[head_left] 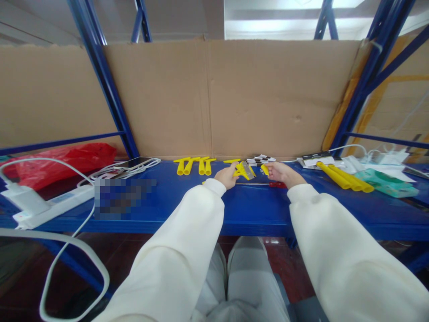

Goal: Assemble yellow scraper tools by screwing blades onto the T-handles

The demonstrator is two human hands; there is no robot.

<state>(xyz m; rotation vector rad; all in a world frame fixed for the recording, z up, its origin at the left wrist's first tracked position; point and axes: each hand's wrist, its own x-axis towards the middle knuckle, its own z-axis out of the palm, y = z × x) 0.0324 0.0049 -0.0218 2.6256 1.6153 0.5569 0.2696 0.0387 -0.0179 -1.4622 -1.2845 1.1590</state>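
My left hand (228,175) is closed around a yellow scraper (241,169) with a flat metal blade (248,171) pointing right. Just across from the blade, the fingertips of my right hand (281,173) pinch a small yellow plastic piece (264,169). A narrow gap separates that piece from the blade. Beneath my right wrist lies a red handle (276,184), with a thin shaft running left from it. Small black-and-white packs (259,159) sit in a loose pile behind my hands. Another yellow part (232,161) lies just behind my left hand.
Several yellow T-shaped handles (188,166) lie left on the blue shelf (254,214). At right are yellow tubes (345,178) and a green plastic packet (385,182). A white power strip (55,205), cables and a red bag (67,163) occupy the left. Cardboard (211,98) stands behind.
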